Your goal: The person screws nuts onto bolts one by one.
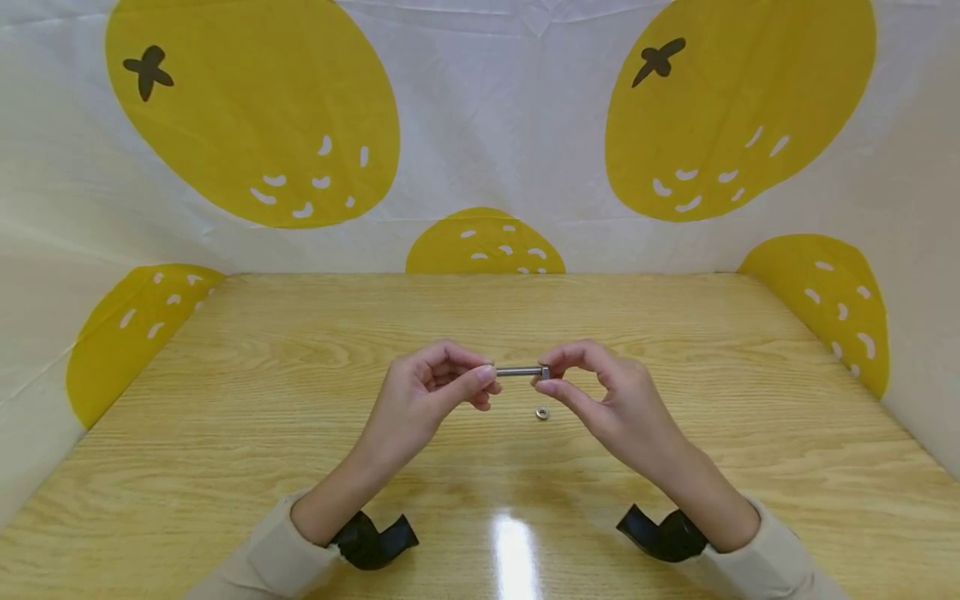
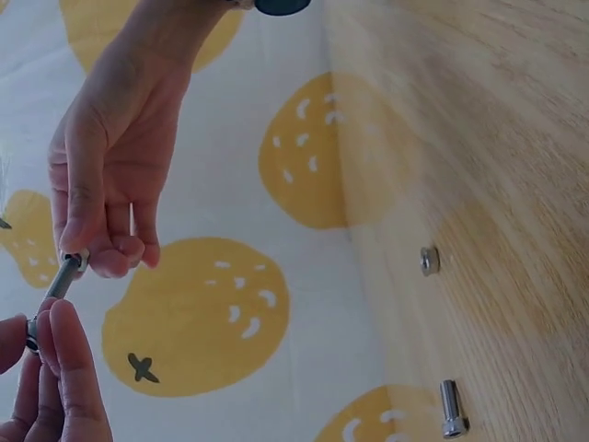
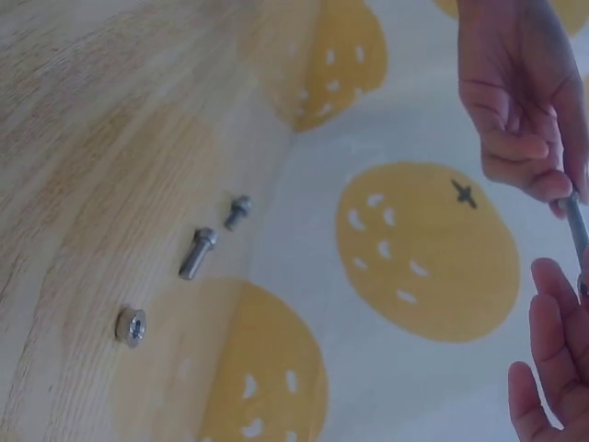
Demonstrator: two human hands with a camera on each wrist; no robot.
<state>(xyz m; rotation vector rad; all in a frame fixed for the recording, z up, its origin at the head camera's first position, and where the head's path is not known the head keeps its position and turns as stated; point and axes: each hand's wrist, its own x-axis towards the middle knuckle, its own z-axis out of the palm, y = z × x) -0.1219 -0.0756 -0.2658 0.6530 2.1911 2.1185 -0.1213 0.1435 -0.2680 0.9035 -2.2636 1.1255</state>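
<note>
Over the middle of the table, my left hand pinches one end of a long metal bolt between thumb and fingers. The bolt lies roughly level between both hands. At its other end a metal nut is pinched by the thumb and forefinger of my right hand. In the left wrist view the nut sits at the bolt's end; how far it is threaded on, I cannot tell. The right wrist view cuts off part of the bolt at its edge.
A loose nut lies on the wooden table below the hands. A shorter bolt and a small bolt lie farther left, hidden in the head view. A white cloth with yellow fruit shapes borders the table.
</note>
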